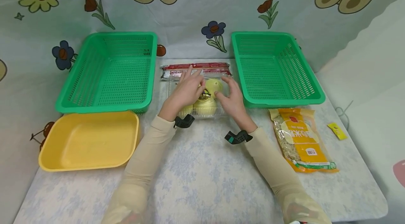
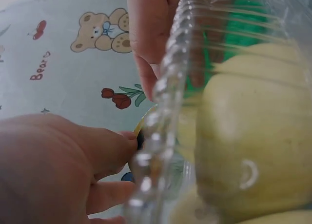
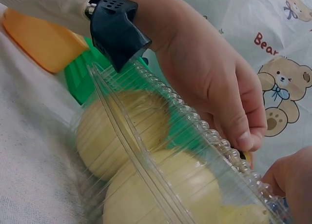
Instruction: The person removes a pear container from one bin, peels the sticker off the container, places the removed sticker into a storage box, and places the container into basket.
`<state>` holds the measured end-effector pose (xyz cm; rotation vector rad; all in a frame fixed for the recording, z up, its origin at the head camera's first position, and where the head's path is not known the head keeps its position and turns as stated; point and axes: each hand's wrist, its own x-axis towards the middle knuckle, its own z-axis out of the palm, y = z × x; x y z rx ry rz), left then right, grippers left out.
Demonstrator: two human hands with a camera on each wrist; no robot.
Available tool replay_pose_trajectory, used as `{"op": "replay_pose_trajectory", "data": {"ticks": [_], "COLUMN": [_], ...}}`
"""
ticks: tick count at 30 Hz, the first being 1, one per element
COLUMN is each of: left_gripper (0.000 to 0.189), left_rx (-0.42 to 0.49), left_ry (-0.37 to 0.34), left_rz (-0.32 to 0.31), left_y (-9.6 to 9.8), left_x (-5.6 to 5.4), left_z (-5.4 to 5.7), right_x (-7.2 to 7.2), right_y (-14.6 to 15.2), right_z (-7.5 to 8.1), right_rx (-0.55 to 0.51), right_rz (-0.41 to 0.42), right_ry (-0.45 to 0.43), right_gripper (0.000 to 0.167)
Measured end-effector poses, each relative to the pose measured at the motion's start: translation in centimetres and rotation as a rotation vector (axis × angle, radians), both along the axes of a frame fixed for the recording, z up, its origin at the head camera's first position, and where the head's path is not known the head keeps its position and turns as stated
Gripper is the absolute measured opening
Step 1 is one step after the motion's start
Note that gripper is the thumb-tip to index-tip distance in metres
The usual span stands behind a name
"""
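Note:
A clear plastic box (image 1: 221, 111) of pale yellow round fruits (image 1: 205, 107) sits at the middle of the table. On its lid is a black and gold sticker (image 1: 205, 94). My left hand (image 1: 187, 89) is over the lid, and its thumb and finger pinch the sticker's edge, seen closer in the right wrist view, where the left hand (image 3: 209, 82) comes in from the upper left. My right hand (image 1: 232, 99) rests at the box's right side, thumb and forefinger spread apart. In the left wrist view, the right hand (image 2: 148, 29) is partly hidden behind the ridged box rim.
Green baskets stand at back left (image 1: 148, 108) and back right (image 1: 284, 103), with a yellow basin (image 1: 88, 139) before the left one. Long red and silver packets (image 1: 196, 65) lie behind the box. An orange food bag (image 1: 300, 139) and a small yellow sachet (image 1: 336, 131) lie at right.

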<state>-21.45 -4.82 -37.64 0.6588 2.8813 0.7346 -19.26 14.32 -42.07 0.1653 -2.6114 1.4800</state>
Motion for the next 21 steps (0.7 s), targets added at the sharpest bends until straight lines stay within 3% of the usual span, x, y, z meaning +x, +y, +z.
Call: {"op": "replay_pose_trajectory", "data": {"ticks": [6, 11, 17, 21], "left_gripper": [0.016, 0.014, 0.013, 0.011], "left_rx": [0.038, 0.15, 0.355, 0.449], "left_ry": [0.043, 0.061, 0.033, 0.062], "left_rz": [-0.019, -0.009, 0.069, 0.122], "left_y": [-0.3, -0.7, -1.1, -1.3], "left_x": [0.2, 0.4, 0.7, 1.1], "left_z": [0.1, 0.1, -0.1, -0.5], "right_x": [-0.1, -0.1, 0.0, 0.1], "right_y": [0.1, 0.1, 0.0, 0.0], "right_z": [0.0, -0.1, 0.0, 0.0], "right_rx": [-0.004, -0.003, -0.011, -0.019], "right_rz": [0.0, 0.001, -0.004, -0.004], "right_ry": [0.003, 0.003, -0.001, 0.002], "right_gripper": [0.063, 0.062, 0.062, 0.061]}}
